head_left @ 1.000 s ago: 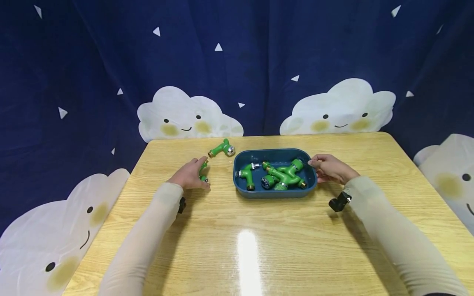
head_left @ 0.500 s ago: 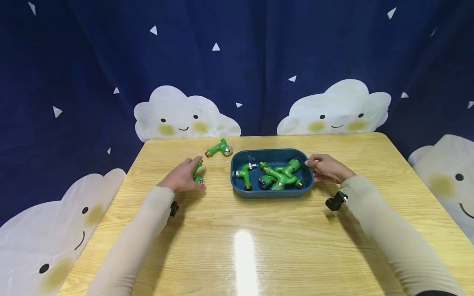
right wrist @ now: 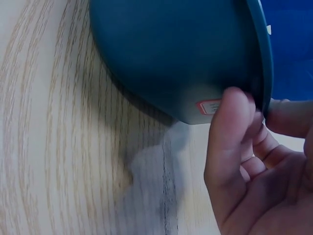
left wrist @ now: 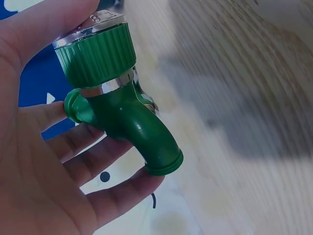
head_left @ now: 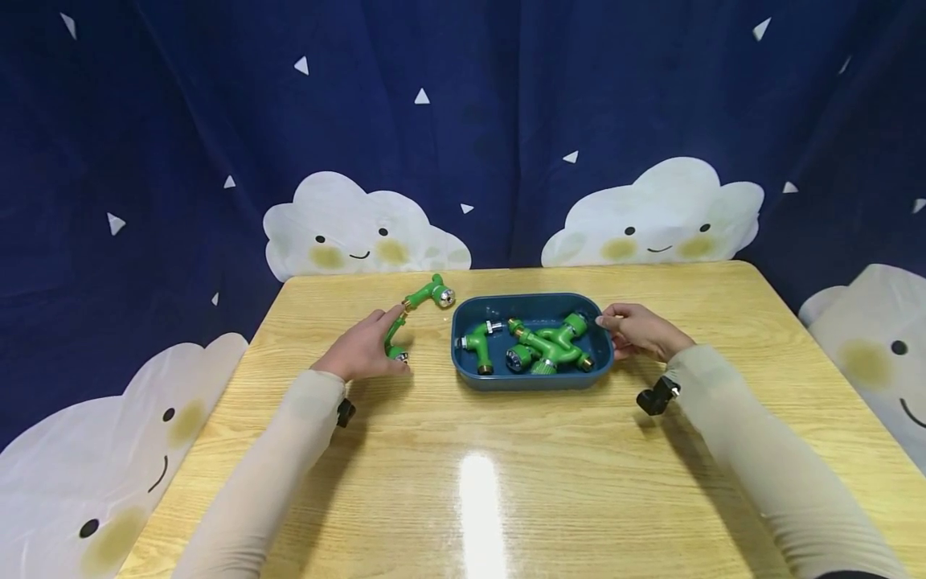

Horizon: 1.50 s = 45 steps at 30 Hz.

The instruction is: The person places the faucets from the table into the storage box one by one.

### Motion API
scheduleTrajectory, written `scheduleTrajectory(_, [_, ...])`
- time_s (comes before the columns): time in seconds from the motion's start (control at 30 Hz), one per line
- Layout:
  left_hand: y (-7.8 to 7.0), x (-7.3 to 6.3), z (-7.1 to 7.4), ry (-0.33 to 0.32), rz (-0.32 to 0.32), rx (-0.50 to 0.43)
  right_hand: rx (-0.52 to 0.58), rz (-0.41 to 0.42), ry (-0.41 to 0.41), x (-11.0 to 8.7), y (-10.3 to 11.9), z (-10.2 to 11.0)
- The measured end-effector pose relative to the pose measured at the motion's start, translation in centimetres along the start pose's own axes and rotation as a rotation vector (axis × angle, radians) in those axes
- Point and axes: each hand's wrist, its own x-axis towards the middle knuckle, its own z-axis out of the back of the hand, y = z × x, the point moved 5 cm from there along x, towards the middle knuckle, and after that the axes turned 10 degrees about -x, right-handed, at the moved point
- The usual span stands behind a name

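Note:
My left hand (head_left: 364, 347) holds a green tap (left wrist: 142, 125) with a ribbed collar and a chrome end. In the left wrist view the thumb lies on the chrome end, and the fingertips support the tap's body and spout from below. My right hand (head_left: 640, 328) pinches the right end of a dark blue plastic tub (head_left: 533, 384), thumb and fingers on either side of its rim. Inside the tub, several green taps lie jumbled on the right, and a single tap (head_left: 480, 347) lies on the left.
Another green tap (head_left: 432, 291) with a brass end lies on the wooden table (head_left: 405, 482), behind the left hand and left of the tub. A dark blue curtain (head_left: 499, 121) with white cloud faces hangs right behind the table.
My left hand, with the tap in it, shifted a little left and then slightly back right. The right hand keeps its pinch on the tub, which stays in place.

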Motion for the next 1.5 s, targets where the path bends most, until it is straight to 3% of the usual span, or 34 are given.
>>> scheduleTrajectory(0.63, [-1.7,-0.3,0.2,-0.035,-0.054,-0.013,-0.007,0.014,-0.004,0.2,0.1,0.0])
scheduleTrajectory(1.17, [-4.6,-0.3,0.4,-0.051,-0.14,0.023,-0.009,-0.001,0.005,-0.1,0.1,-0.2])
scheduleTrajectory(1.5, [-8.5,-0.8,0.6,-0.102,-0.18,0.089,-0.007,-0.009,0.009,0.0,-0.1,-0.1])
